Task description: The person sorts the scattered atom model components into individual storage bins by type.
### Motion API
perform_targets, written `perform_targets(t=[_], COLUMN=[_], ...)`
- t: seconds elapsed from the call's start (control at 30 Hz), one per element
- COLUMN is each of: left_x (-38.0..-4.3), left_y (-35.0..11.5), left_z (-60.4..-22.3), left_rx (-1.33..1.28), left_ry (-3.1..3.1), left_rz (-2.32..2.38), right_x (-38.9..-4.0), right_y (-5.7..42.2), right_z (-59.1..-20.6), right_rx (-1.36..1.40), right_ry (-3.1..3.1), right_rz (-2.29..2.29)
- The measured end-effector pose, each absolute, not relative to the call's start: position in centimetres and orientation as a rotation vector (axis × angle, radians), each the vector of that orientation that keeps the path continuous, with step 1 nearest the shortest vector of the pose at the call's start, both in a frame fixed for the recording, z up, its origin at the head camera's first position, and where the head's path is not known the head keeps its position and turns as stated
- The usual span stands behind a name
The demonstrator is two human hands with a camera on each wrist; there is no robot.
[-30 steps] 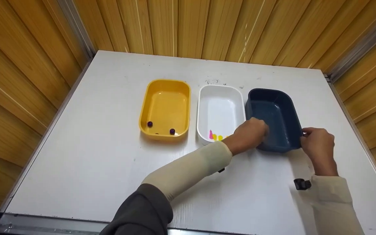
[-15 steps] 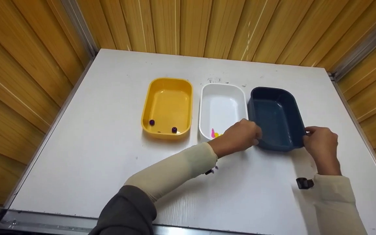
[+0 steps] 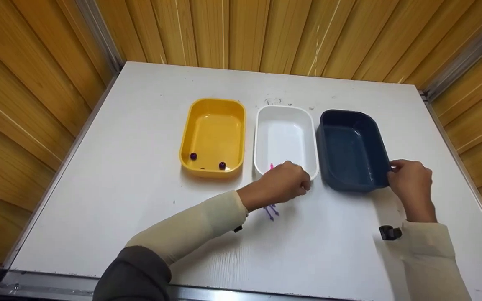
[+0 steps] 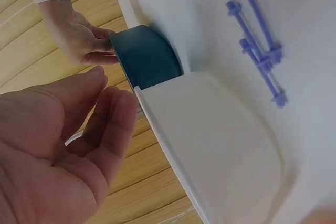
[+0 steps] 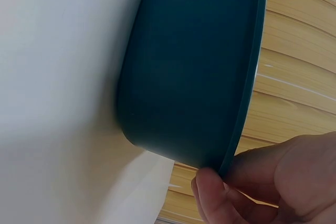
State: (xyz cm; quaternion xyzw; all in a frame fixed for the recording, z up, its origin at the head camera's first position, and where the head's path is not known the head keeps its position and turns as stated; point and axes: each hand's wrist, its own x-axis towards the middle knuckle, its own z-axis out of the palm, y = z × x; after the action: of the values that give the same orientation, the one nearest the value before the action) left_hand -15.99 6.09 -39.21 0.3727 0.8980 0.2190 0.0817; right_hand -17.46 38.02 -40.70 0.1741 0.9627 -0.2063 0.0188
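Observation:
My left hand [image 3: 285,182] is over the near edge of the white bin [image 3: 286,109]. In the left wrist view its fingers are loosely curled, thumb and fingertips near each other, with nothing between them. Thumb and fingers of my right hand [image 3: 410,184] pinch the near right corner of the dark blue bin [image 3: 352,159]; the right wrist view shows them on its rim [image 5: 239,124]. Three thin purple sticks [image 4: 257,40] with knobbed ends lie on the table in front of the white bin, partly hidden by my left hand in the head view.
A yellow bin [image 3: 214,133] on the left holds dark purple beads [image 3: 222,165] at its near end. A pink piece [image 3: 271,166] shows inside the white bin. Wood-patterned walls [image 3: 245,33] enclose the white table [image 3: 111,175] at the back and sides.
My left hand has moved left, from the dark blue bin to the white bin's near edge, covering the yellow pieces there. The purple sticks have come into view. My right hand stays on the rim.

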Motion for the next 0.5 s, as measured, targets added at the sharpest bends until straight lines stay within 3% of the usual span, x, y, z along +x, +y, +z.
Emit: perform_targets(t=[0.5], left_x=[-15.1], left_y=[1.5], left_z=[-40.6], left_rx=[1.029], left_ry=[2.638], left_rz=[0.626], right_x=[-17.4], right_y=[38.0], right_z=[-40.6], right_rx=[0.537], right_ry=[2.983], right_rz=[-0.642])
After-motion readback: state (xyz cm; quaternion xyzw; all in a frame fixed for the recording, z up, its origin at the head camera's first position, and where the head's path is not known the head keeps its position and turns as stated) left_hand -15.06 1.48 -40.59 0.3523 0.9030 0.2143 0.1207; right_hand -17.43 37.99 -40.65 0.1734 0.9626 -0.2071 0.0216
